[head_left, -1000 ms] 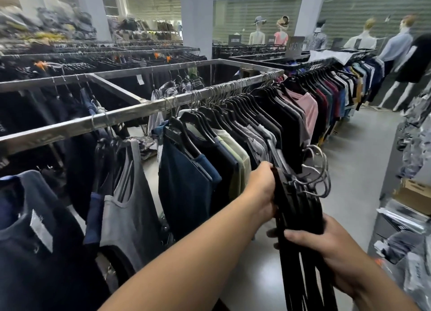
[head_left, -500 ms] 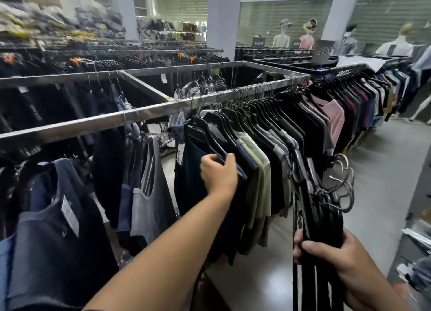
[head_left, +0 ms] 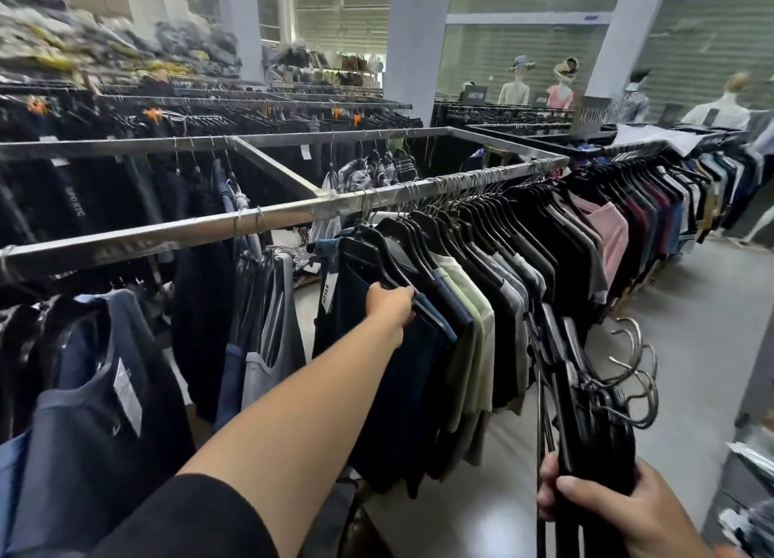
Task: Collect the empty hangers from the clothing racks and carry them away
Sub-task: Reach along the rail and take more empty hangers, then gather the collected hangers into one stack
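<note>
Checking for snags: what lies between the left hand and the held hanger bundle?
Head view: hanging shirts, navy, pale green, then dark, separate the left hand from the hanger bundle.

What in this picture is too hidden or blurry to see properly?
Head view: the left hand covers part of the black hanger it grips; whether it is empty is unclear.
Head view: the bundle of hangers in the right hand is cut off by the bottom edge.
Head view: the print on the white tag is too small.
</note>
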The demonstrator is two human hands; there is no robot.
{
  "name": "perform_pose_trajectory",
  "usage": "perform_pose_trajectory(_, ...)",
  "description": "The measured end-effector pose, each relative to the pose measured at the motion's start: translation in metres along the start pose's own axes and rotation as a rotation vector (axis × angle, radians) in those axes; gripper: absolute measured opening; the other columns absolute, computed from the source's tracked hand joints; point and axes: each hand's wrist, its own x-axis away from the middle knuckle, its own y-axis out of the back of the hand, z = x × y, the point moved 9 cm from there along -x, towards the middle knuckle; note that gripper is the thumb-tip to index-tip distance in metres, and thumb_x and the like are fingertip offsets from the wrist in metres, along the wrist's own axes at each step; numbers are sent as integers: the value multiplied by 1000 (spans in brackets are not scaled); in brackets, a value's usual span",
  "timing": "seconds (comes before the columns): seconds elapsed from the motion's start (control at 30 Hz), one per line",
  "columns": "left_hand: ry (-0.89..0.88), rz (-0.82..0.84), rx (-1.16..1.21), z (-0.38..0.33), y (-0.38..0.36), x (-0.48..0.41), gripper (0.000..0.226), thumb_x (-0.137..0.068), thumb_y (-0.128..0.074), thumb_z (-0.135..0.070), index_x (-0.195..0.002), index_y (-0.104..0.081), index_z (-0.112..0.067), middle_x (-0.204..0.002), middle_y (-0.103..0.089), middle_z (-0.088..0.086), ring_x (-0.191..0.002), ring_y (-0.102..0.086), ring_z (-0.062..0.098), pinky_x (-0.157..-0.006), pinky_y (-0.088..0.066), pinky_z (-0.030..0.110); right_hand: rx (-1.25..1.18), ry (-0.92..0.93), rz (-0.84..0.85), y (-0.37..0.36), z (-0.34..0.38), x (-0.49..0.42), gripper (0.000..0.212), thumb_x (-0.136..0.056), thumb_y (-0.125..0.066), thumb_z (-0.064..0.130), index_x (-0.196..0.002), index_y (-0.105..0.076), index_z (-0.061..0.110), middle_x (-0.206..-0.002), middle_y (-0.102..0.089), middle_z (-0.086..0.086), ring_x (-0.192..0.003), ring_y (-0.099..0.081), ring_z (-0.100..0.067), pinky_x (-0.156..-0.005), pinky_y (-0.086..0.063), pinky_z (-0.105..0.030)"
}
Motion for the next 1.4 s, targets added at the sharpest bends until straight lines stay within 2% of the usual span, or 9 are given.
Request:
perform_pose_trajectory(0.07,-9,38,87,-4,-1,1,19,-93,-62,-1,-111,-63,-8,-98,-68,10,-72,-64,18,-80,-62,39,3,-22,10,-2,-3,0,95,-9,-105,38,-78,-70,-17,-74,-61,-47,-63,-68,-50,-57,-62,-42)
perform_pose_trajectory(0.27,-26,125,229,-16,2,26,31,-99,-56,2,-129,-54,-2,-107,-65,15,-72,-71,19,-53,-57,24,26,-50,50,-8,-12,-4,85,-15,-104,32,-77,-71,-15,-74,-61,-48,-62,-68,-49,-56,-60,-40)
perform_pose_trajectory(0.53,-3,216,244,0,23,101,37,-98,-61,1,-131,-49,-9,-117,-65,17,-83,-76,23,-68,-61,28,7,-27,51,-11,-15,-12,85,-19,-105,37,-79,-72,-13,-72,-62,-46,-64,-67,-51,-59,-60,-42)
perform_pose_trajectory(0.67,-26,261,181,16,24,145,40,-97,-61,1,-131,-47,-14,-113,-63,16,-82,-74,26,-72,-63,34,-22,8,43,-12,-11,-13,58,-38,-101,19,-76,-71,-14,-69,-61,-45,-61,-64,-50,-54,-59,-38)
perform_pose_trajectory(0.77,-41,317,108,34,22,175,41,-97,-62,1,-132,-49,-16,-108,-64,16,-78,-73,25,-77,-64,39,-71,7,6,-8,-11,-18,84,-22,-105,34,-81,-71,-16,-71,-64,-42,-61,-68,-45,-55,-61,-40)
perform_pose_trajectory(0.93,-8,455,-1,71,6,219,39,-95,-61,7,-122,-53,-21,-108,-62,19,-75,-72,25,-71,-61,38,-82,38,-5,-6,-9,-16,39,-56,-83,-11,-93,-71,-16,-82,-69,-41,-64,-71,-37,-56,-62,-36)
perform_pose_trajectory(1.03,32,524,-32,87,-3,235,43,-92,-63,10,-121,-55,-19,-106,-64,17,-77,-72,27,-70,-60,39,-86,40,-31,4,-12,-18,44,-61,-76,1,-103,-73,-10,-89,-75,-35,-70,-72,-35,-64,-63,-36)
perform_pose_trajectory(1.13,13,577,-131,95,-13,250,49,-80,-72,-2,-123,-57,-22,-99,-70,8,-83,-75,27,-71,-61,40,-141,42,-82,16,-14,-18,47,-63,-77,4,-108,-71,-7,-96,-76,-31,-81,-73,-42,-76,-62,-51)
perform_pose_trajectory(1.4,-132,709,-350,106,-46,277,51,-73,-69,-30,-120,-64,-50,-111,-76,-5,-105,-72,16,-89,-58,38,-244,70,-136,48,-15,-1,49,-58,-82,3,-102,-65,-10,-85,-71,-28,-73,-70,-42,-60,-61,-44)
